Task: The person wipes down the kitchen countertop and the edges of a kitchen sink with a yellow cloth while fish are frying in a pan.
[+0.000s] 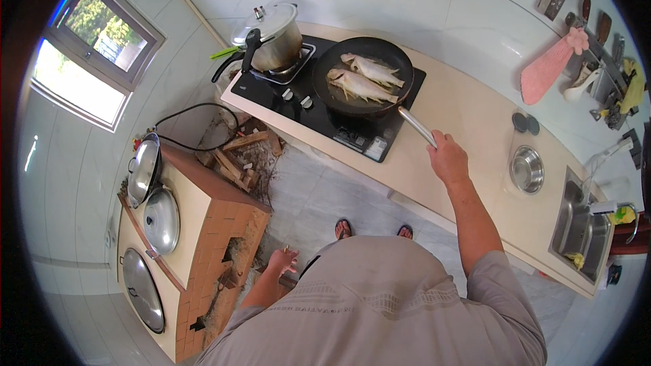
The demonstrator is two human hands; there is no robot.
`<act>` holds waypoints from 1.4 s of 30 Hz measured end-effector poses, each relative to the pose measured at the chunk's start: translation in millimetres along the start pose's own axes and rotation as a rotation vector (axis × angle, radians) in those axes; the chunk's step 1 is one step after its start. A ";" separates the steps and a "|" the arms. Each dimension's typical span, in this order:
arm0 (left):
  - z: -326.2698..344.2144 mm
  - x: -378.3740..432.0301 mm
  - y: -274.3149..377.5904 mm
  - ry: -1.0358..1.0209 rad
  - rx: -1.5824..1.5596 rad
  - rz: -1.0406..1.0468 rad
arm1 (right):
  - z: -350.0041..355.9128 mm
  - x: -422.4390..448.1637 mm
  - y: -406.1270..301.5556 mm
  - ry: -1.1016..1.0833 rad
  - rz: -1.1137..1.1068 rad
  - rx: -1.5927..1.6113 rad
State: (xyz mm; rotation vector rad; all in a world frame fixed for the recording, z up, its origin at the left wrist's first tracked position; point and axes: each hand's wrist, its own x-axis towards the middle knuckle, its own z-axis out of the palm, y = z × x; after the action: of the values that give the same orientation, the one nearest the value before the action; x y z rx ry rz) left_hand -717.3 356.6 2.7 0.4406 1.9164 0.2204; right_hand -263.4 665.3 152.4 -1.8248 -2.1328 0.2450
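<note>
My right hand [449,156] grips the metal handle [418,126] of a black frying pan [374,47]. Two whole fish [375,69] lie side by side in the pan, in shallow liquid that looks like oil. The pan rests on the right side of a black cooktop [356,134], which has two white knobs. Low by my left hip, away from the counter, is my left hand [280,262]. A small tan stick-like thing [286,248], perhaps a cigarette, shows between its curled fingers.
A pressure cooker [277,40] stands on the left burner. Further right are a steel bowl [527,169] and a sink [580,229]. Utensils and a pink cloth [546,71] hang on the wall. Left stands a brick stove [218,234] with metal lids, near firewood [234,162] on the floor.
</note>
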 end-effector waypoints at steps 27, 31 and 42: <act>-1.2 28.8 -10.3 -0.037 -0.065 0.010 | -35.2 -39.0 32.1 0.176 0.236 0.193; -1.1 3.4 14.3 -0.034 0.057 -0.009 | -41.0 -72.4 68.9 0.307 0.274 0.162; 4.1 46.5 8.5 -0.071 0.103 0.092 | 23.0 -262.8 135.4 -0.979 0.657 0.229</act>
State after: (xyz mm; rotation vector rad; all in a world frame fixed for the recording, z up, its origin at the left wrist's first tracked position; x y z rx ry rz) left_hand -727.0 382.9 -35.6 0.5992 1.8449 0.1644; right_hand -111.5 431.6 51.1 -2.4763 -1.7090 1.7501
